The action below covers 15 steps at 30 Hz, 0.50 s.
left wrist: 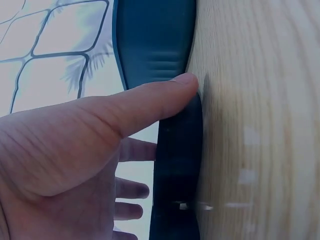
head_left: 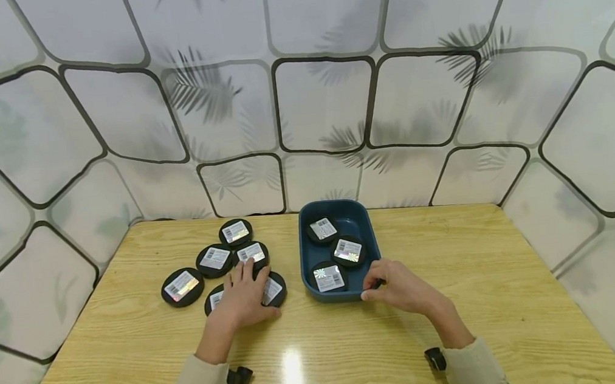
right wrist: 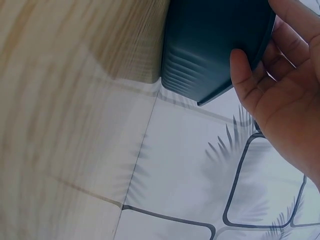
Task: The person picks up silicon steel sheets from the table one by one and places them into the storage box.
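My left hand [head_left: 245, 298] lies over several flat round black discs with silvery labels, left of a dark blue plastic tub. Its fingers are extended, with fingertips at a labelled disc [head_left: 250, 253] behind and the thumb beside a front disc [head_left: 275, 285]. In the left wrist view the thumb overlaps the edge of a black disc [left wrist: 177, 165]. My right hand [head_left: 403, 286] grips the front right corner of the tub [head_left: 344, 297], thumb outside the wall and fingers over the rim, as the right wrist view shows. Three discs [head_left: 348, 251] lie inside the tub.
More labelled discs, such as the leftmost disc [head_left: 182, 287] and the rearmost disc [head_left: 236, 232], lie on the wooden table [head_left: 455, 252]. A patterned curtain [head_left: 327, 105] rises behind the table's back edge and at both sides.
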Each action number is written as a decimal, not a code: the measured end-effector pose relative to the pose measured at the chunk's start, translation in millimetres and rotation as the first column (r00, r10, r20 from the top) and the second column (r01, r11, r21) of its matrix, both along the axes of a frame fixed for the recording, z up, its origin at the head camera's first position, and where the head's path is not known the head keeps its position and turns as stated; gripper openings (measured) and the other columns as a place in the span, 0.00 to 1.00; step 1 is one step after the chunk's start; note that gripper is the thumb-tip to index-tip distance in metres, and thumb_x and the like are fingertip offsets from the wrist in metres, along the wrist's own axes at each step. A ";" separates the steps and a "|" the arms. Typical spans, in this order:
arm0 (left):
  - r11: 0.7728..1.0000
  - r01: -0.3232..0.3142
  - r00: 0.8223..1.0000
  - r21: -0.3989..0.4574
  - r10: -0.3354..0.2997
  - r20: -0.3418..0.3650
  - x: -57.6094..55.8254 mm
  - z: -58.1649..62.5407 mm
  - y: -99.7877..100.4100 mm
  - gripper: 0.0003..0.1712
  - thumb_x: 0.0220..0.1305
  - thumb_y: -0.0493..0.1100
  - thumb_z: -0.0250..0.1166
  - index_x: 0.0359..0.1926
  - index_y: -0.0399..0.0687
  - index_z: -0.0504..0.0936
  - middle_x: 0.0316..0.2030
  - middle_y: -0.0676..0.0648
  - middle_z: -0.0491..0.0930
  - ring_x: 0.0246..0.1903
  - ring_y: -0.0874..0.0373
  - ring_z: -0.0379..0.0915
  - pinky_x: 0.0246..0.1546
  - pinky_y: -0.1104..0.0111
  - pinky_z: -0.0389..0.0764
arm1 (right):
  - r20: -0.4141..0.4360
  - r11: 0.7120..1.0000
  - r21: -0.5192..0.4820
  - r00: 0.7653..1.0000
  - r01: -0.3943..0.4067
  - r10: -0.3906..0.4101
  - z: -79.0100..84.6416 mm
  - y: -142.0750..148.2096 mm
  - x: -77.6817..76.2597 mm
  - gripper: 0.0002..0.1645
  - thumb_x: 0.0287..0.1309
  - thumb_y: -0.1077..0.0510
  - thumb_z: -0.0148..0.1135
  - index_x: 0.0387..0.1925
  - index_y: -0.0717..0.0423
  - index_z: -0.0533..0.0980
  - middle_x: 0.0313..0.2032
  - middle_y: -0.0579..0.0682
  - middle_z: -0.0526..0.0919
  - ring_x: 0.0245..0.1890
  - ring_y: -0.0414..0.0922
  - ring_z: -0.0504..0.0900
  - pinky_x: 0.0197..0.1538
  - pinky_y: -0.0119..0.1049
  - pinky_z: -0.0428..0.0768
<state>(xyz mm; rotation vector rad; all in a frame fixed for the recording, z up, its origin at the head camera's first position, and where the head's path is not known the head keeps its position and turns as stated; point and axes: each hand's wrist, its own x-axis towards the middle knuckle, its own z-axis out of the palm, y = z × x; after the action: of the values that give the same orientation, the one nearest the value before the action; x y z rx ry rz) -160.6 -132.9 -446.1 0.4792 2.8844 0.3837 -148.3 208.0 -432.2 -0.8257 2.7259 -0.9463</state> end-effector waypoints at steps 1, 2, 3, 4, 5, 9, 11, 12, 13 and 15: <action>1.000 0.000 1.000 -0.005 0.000 0.001 -0.1 0.4 0.0 0.55 0.51 0.59 0.76 0.72 0.40 0.62 0.72 0.26 0.50 0.72 0.28 0.43 0.66 0.33 0.50 | 0.001 1.000 -0.001 1.000 0.001 -0.001 0.0 0.1 0.0 0.04 0.57 0.55 0.72 0.28 0.44 0.84 0.29 0.37 0.77 0.32 0.38 0.73 0.35 0.31 0.73; 1.000 0.001 1.000 -0.009 -0.001 -0.001 -0.5 0.4 0.1 0.55 0.51 0.59 0.77 0.72 0.39 0.62 0.72 0.26 0.50 0.72 0.28 0.43 0.66 0.33 0.50 | 0.002 1.000 -0.002 1.000 0.002 -0.002 0.1 0.1 0.0 0.04 0.57 0.55 0.72 0.28 0.44 0.84 0.29 0.37 0.77 0.32 0.38 0.73 0.36 0.31 0.73; 1.000 0.002 1.000 -0.012 -0.002 -0.003 -1.0 0.2 0.2 0.55 0.50 0.59 0.77 0.72 0.39 0.62 0.72 0.27 0.50 0.72 0.28 0.43 0.66 0.33 0.50 | 0.001 1.000 -0.003 1.000 0.003 -0.003 0.2 0.2 0.0 0.04 0.57 0.55 0.72 0.28 0.45 0.84 0.29 0.37 0.77 0.32 0.38 0.73 0.36 0.31 0.73; 1.000 0.002 1.000 -0.016 -0.002 -0.009 -1.5 0.0 0.2 0.55 0.50 0.59 0.77 0.71 0.38 0.63 0.72 0.27 0.51 0.72 0.28 0.44 0.66 0.33 0.50 | 0.001 1.000 -0.003 1.000 0.003 -0.003 0.2 0.3 0.0 0.04 0.57 0.55 0.72 0.28 0.45 0.83 0.29 0.37 0.77 0.32 0.38 0.73 0.36 0.32 0.73; 1.000 0.001 1.000 -0.021 -0.002 -0.017 -2.2 -0.7 0.1 0.55 0.49 0.59 0.77 0.70 0.38 0.63 0.72 0.27 0.51 0.72 0.28 0.44 0.66 0.34 0.51 | 0.000 1.000 -0.004 1.000 0.004 -0.004 0.2 0.3 0.0 0.04 0.57 0.55 0.72 0.28 0.45 0.83 0.29 0.37 0.77 0.32 0.38 0.73 0.36 0.32 0.73; 0.999 0.008 0.998 -0.041 -0.011 -0.067 -4.1 -2.4 0.6 0.55 0.45 0.62 0.79 0.65 0.34 0.68 0.70 0.28 0.55 0.70 0.30 0.48 0.66 0.36 0.54 | -0.006 1.000 -0.001 1.000 0.002 -0.002 0.2 0.5 0.1 0.04 0.57 0.55 0.72 0.28 0.45 0.83 0.30 0.37 0.77 0.33 0.40 0.74 0.36 0.32 0.73; 0.999 0.011 0.996 -0.049 -0.015 -0.088 -4.6 -3.1 0.9 0.55 0.43 0.63 0.79 0.63 0.32 0.69 0.69 0.28 0.56 0.70 0.31 0.49 0.66 0.37 0.55 | -0.009 1.000 0.003 1.000 0.001 -0.001 0.2 0.6 0.2 0.04 0.57 0.55 0.72 0.29 0.45 0.83 0.30 0.36 0.77 0.33 0.41 0.74 0.36 0.32 0.73; 0.999 0.013 0.995 -0.052 -0.018 -0.095 -4.6 -3.1 1.1 0.55 0.43 0.64 0.79 0.62 0.32 0.69 0.68 0.28 0.57 0.69 0.31 0.50 0.66 0.37 0.55 | -0.010 1.000 0.002 1.000 0.001 0.000 0.2 0.6 0.2 0.04 0.57 0.55 0.72 0.29 0.45 0.84 0.30 0.36 0.77 0.33 0.41 0.75 0.36 0.32 0.73; 0.999 0.014 0.995 -0.051 -0.019 -0.100 -4.7 -3.2 1.2 0.55 0.42 0.64 0.79 0.61 0.32 0.70 0.68 0.28 0.58 0.69 0.31 0.50 0.66 0.38 0.56 | -0.011 1.000 0.002 1.000 0.000 0.000 0.3 0.6 0.2 0.04 0.57 0.55 0.72 0.29 0.45 0.84 0.30 0.36 0.77 0.33 0.41 0.75 0.36 0.32 0.73; 0.999 0.017 0.994 -0.041 -0.021 -0.107 -4.5 -3.2 1.2 0.55 0.42 0.64 0.79 0.61 0.31 0.70 0.67 0.29 0.59 0.69 0.31 0.51 0.66 0.38 0.56 | -0.010 1.000 0.001 1.000 0.000 0.000 0.5 0.5 0.2 0.04 0.57 0.55 0.72 0.29 0.45 0.84 0.30 0.36 0.77 0.33 0.42 0.75 0.36 0.32 0.73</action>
<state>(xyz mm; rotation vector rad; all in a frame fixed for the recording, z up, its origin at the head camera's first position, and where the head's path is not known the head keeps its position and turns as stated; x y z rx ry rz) -165.1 -131.7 -449.3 0.5360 2.9826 0.3060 -148.1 208.5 -431.7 -0.8325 2.7348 -0.9433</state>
